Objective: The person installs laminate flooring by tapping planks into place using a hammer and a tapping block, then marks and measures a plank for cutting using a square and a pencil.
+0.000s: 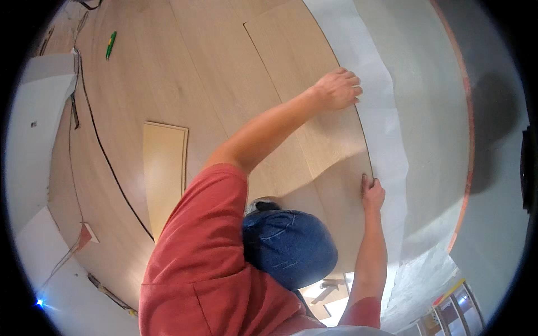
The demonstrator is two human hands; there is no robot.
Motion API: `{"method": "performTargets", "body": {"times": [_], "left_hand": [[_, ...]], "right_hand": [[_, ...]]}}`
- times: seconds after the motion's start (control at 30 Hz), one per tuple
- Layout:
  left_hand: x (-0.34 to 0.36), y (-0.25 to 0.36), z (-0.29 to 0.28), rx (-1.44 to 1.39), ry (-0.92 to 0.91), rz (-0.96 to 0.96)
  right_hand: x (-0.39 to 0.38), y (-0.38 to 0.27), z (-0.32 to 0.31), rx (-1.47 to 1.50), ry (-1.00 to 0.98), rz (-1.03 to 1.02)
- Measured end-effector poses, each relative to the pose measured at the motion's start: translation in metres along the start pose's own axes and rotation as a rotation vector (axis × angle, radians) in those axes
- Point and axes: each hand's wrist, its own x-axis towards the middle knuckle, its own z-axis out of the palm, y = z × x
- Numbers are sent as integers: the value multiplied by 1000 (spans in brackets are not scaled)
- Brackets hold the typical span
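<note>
A light wood floor plank [330,134] lies along the outer edge of the laid flooring, beside a white underlay sheet [386,140]. My left hand [338,89] reaches across to the plank's outer edge, its fingers bent over it. Closer to me, my right hand [374,194] is closed on that same edge, with its fingertips at the rim. The undersides of both hands are hidden. My blue-jeaned knee [291,246] rests over the planks, between my arms.
A loose pale board [163,162] lies on the flooring at left, near a long black cable [103,148]. A green pen [111,46] is farther off. An orange strip [468,123] follows the right wall's base. A ladder-like frame [457,311] stands lower right.
</note>
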Motion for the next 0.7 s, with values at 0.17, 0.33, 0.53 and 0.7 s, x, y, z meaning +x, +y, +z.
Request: {"method": "performTargets", "body": {"times": [0.17, 0.33, 0.53, 0.7], "left_hand": [[30, 11, 1, 56, -517, 16], [33, 7, 12, 92, -504, -25], [40, 6, 15, 154, -607, 10], [43, 1, 19, 110, -643, -26]], "right_hand": [[1, -3, -3, -29, -36, 50], [4, 1, -1, 15, -47, 16], [7, 2, 2, -12, -33, 1], [11, 4, 10, -30, -29, 9]]}}
